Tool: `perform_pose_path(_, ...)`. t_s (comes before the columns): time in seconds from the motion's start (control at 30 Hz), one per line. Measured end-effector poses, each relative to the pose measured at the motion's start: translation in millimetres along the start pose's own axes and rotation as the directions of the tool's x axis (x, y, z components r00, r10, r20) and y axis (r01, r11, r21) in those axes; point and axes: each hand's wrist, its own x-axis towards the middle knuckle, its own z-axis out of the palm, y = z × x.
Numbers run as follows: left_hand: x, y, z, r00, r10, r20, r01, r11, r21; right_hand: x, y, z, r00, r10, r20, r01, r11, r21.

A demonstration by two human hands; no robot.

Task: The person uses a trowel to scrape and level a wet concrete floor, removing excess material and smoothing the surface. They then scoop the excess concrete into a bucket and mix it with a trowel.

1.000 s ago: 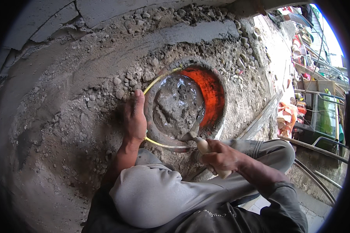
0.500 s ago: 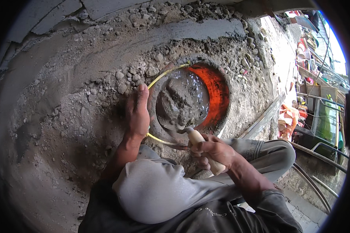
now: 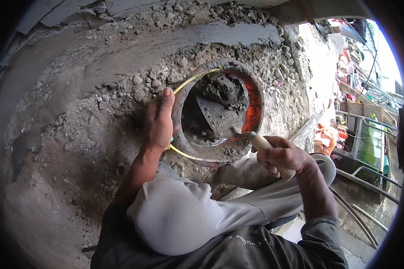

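An orange bucket (image 3: pixel 253 101), its rim crusted with grey, holds wet grey mortar (image 3: pixel 224 87). At the bucket's left side, my left hand (image 3: pixel 160 123) grips the rim, thumb pointing away from me; its other fingers are mostly hidden. The bucket's yellow handle (image 3: pixel 191 84) curves along the rim and passes behind this hand. My right hand (image 3: pixel 283 157) is closed round the pale handle of a trowel (image 3: pixel 260 141), just beyond the near right rim. The trowel's blade lies inside the bucket against the mortar, partly smeared with it.
Rubble and small stones (image 3: pixel 143 85) surround the bucket on dusty ground. A smooth cement strip (image 3: pixel 238 35) runs beyond it. My bent knees in grey trousers (image 3: pixel 179 215) are close on the near side. Pipes, boards and a glass-sided case (image 3: pixel 370 145) crowd the far right.
My right hand has moved right and slightly nearer with the trowel, its blade now showing in the bucket. The mortar has been shifted toward the far right side. My left hand stays on the bucket.
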Motion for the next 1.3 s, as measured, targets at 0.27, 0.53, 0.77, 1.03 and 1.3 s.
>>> perform_pose_path(0.27, 2.9, -3.8, -16.0, 1.0, 0.021, 0.018, -0.023, 0.996, 0.083, -8.4, -70.2, -16.3, 0.893, -0.424, -0.148, -0.283, -0.275, -0.919)
perform_pose_path(0.53, 4.0, 5.0, 0.0, 0.968, 0.229, -0.104, -0.214, 0.968, 0.133, 49.9, 26.1, -35.9, 0.959, -0.269, 0.087, 0.126, 0.132, -0.983)
perform_pose_path(0.77, 7.9, -9.6, 1.0, 0.963, 0.252, -0.092, -0.251, 0.968, 0.024, 54.9, 50.5, -35.5, 0.762, -0.447, 0.468, 0.629, 0.341, -0.698)
perform_pose_path(1.03, 17.4, -14.1, -6.9, 0.967, 0.249, -0.055, -0.246, 0.968, 0.046, 53.7, 37.4, -4.2, 0.457, -0.613, 0.644, 0.805, -0.023, -0.592)
perform_pose_path(1.3, 2.5, -2.0, -3.9, 0.994, 0.094, -0.061, -0.091, 0.995, 0.052, 50.9, 15.9, 41.6, 0.981, 0.123, 0.151, -0.127, 0.992, 0.019)
